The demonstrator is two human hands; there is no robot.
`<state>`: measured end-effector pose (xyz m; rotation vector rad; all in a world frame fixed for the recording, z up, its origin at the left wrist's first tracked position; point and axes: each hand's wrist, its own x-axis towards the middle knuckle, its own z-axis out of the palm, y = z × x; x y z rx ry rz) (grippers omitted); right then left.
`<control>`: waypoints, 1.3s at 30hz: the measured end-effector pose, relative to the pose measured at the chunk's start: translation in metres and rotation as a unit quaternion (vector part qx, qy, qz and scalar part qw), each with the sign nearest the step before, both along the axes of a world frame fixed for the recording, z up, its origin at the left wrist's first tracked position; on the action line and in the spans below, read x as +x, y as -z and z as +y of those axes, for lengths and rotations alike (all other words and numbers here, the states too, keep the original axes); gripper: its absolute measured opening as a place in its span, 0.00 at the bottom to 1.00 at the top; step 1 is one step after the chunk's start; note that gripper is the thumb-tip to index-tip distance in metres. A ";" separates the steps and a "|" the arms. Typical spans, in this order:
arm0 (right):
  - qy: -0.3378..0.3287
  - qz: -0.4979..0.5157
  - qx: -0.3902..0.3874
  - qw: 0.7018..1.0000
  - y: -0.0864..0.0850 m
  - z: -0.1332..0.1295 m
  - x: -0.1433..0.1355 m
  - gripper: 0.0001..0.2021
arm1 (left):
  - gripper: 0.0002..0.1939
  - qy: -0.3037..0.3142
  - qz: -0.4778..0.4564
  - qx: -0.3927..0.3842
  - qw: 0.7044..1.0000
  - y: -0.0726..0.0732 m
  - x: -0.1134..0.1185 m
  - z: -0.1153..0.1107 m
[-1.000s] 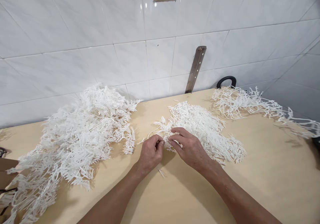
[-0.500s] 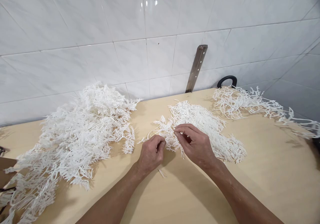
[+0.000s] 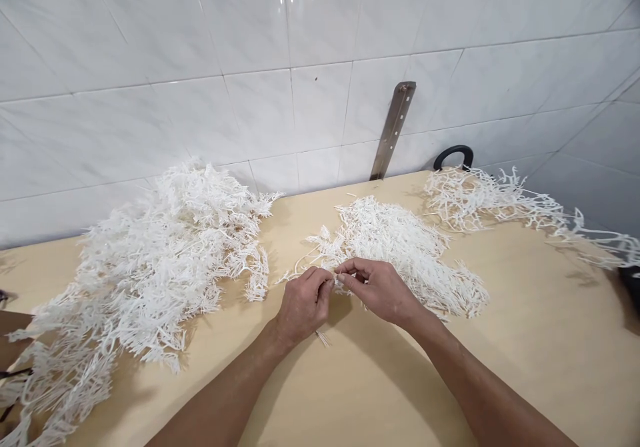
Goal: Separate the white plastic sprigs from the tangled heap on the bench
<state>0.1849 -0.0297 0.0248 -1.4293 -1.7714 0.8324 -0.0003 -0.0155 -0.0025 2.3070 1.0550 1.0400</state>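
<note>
My left hand (image 3: 306,302) is closed in a pinch over the table, its fingertips on a small white branched piece that is mostly hidden. Right against it, my right hand (image 3: 376,288) pinches with thumb and forefinger at the same spot; what lies between those fingers is too small to make out. Just behind both hands is a pile of thin white strands (image 3: 390,234), with a looser white tuft (image 3: 325,244) at its left side. A few short white sticks (image 3: 323,338) lie on the wood close to my left wrist.
A large heap of white branched plastic-looking pieces (image 3: 175,267) covers the left side of the table (image 3: 400,394). White branching frames (image 3: 480,200) lie at the back right beside a black curved handle (image 3: 454,154). A metal strip (image 3: 393,130) leans on the tiled wall.
My right hand has moved left and slightly down, so its fingertips now meet those of my left hand. The left hand stays nearly in place. The view has shifted slightly.
</note>
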 end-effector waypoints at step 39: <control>0.129 -0.115 0.170 0.970 0.026 0.008 0.001 0.07 | 0.06 0.016 -0.121 -0.210 0.970 0.002 0.002 0.002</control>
